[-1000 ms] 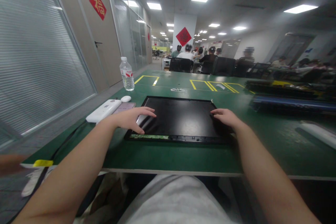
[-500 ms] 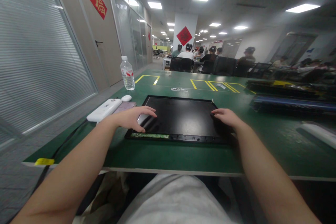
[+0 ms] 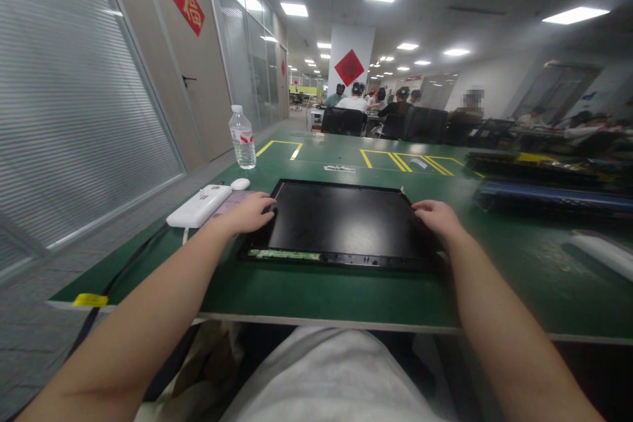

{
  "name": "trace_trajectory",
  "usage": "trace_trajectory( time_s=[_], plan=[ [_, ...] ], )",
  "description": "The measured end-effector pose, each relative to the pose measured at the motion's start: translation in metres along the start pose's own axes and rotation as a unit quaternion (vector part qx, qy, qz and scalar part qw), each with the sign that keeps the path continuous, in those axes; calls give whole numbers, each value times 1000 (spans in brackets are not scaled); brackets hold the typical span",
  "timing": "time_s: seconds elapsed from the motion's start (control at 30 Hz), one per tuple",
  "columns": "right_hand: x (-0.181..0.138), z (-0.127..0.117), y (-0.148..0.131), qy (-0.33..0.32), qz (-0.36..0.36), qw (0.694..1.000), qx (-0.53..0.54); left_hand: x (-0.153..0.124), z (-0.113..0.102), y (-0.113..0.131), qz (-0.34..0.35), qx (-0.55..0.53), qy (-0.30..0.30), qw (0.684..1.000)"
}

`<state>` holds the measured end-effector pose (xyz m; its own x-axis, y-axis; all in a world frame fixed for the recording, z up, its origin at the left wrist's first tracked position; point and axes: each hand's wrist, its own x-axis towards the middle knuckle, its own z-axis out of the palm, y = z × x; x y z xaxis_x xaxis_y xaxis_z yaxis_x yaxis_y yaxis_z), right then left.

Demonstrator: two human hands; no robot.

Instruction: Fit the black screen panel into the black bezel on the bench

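A black LCD display panel (image 3: 341, 217) lies flat on the green table, its glossy screen facing up. Along its near edge runs a green circuit board strip (image 3: 284, 255). My left hand (image 3: 251, 213) is at the panel's left border, thumb and fingers apart, fingertips on the frame. At the opposite border, my right hand (image 3: 438, 216) has its fingers stretched toward the frame, fingertips at the edge; its thumb is hidden. Neither hand is closed round the panel.
Left of the panel are a white power bank (image 3: 198, 206), a phone (image 3: 230, 203), a white earbud case (image 3: 240, 183) and a water bottle (image 3: 242, 138). Dark panels (image 3: 548, 198) and a white object (image 3: 606, 254) lie right. Yellow tape (image 3: 380, 153) marks the table's far side. People sit beyond.
My left hand has drawn back left from over the screen to the panel's left border. My right hand has shifted slightly outward along the right side. The panel has stayed put.
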<state>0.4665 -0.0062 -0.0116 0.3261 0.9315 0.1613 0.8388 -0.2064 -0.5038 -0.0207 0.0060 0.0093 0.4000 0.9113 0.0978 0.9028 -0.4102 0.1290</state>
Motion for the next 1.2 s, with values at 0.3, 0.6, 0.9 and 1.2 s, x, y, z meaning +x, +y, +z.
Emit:
trace_trajectory(
  time_s=[0.3, 0.6, 0.9, 1.2],
  plan=[
    [11, 6, 14, -32, 27, 998, -44, 9, 14, -2, -28, 40, 0, 999],
    [10, 6, 14, -55, 35, 997, -32, 13, 19, -5, -48, 29, 34, 998],
    [6, 4, 13, -63, 42, 997, -30, 15, 20, 1, -73, 32, 37, 996],
    [4, 4, 11, -60, 53, 996, -26, 15, 24, -7, -64, 23, 55, 996]
  ],
)
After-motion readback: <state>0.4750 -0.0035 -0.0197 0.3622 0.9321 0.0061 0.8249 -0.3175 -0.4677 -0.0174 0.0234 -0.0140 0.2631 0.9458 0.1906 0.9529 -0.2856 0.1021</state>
